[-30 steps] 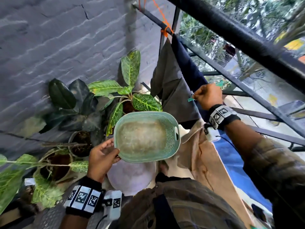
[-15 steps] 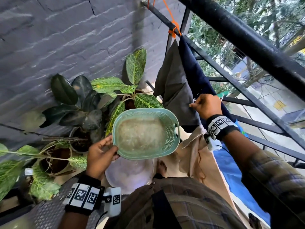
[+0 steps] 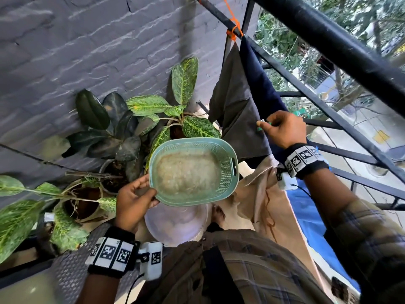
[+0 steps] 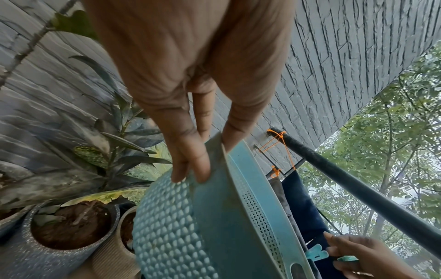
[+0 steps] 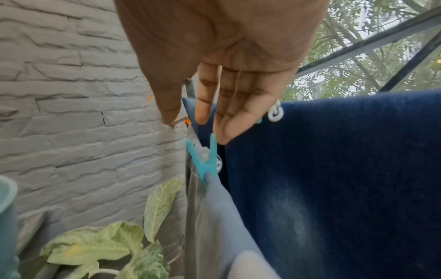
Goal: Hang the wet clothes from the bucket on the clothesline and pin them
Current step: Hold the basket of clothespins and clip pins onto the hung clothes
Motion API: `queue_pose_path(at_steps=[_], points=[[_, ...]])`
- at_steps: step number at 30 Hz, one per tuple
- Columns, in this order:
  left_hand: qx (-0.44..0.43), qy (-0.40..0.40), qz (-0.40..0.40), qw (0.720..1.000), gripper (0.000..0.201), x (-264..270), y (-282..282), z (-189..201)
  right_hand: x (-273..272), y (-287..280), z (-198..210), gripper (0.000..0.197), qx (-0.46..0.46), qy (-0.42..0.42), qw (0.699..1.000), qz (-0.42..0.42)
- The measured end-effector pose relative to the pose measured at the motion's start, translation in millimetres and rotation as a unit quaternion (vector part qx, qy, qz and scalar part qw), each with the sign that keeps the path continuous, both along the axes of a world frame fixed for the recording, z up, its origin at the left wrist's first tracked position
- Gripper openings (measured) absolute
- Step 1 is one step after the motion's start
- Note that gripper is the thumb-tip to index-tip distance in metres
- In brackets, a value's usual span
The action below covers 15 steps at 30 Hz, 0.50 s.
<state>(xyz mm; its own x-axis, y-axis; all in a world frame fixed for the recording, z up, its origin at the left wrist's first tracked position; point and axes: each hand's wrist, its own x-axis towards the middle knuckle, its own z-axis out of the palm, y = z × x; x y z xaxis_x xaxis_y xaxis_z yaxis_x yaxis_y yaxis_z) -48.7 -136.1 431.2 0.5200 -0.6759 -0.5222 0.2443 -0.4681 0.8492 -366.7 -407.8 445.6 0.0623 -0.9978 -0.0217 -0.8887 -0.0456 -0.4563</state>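
My left hand point(image 3: 149, 191) grips the left rim of an empty teal basket point(image 3: 219, 195), thumb inside and fingers outside, as the left wrist view shows point(image 4: 198, 160). A grey garment point(image 3: 234, 110) and a navy one point(image 3: 263, 88) hang from the line by the black rail point(image 3: 285, 69). A teal clothespin point(image 5: 204, 164) sits clipped on the grey garment's top edge. My right hand point(image 5: 198, 130) hovers over it with nearly straight fingers, one fingertip touching a leg of the pin. The head view shows that hand point(image 3: 266, 123) at the two garments' near edge.
A beige cloth point(image 3: 269, 205) and a blue cloth point(image 3: 306, 216) hang nearer along the line. A pale bucket point(image 3: 175, 227) stands on the floor under the basket. Potted plants point(image 3: 135, 128) crowd the grey brick wall on the left. Railing bars point(image 3: 350, 154) close off the right.
My right hand, which was closed round the teal pin, has loosened and now only touches it. The pin sits on the grey garment. The basket has stayed in my left hand.
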Motion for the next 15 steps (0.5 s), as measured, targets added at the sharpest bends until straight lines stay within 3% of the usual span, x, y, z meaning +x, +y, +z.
queue_pose_path(at_steps=[5, 9, 15], points=[[-0.009, -0.003, -0.003, 1.000, 0.040, 3.2, 13.2, -3.2, 2.0, 20.8, 16.5, 0.029, -0.036, -0.012, 0.999, -0.023], [-0.019, -0.003, -0.007, 1.000, 0.041, 15.6, 34.5, -9.4, 14.0, 57.7, 21.1, 0.035, -0.047, -0.002, 0.999, 0.006], [-0.053, -0.010, -0.007, 0.999, 0.039, 47.7, 102.1, -17.5, 69.2, 165.5, 19.8, 0.047, 0.007, 0.029, 0.997, 0.077]])
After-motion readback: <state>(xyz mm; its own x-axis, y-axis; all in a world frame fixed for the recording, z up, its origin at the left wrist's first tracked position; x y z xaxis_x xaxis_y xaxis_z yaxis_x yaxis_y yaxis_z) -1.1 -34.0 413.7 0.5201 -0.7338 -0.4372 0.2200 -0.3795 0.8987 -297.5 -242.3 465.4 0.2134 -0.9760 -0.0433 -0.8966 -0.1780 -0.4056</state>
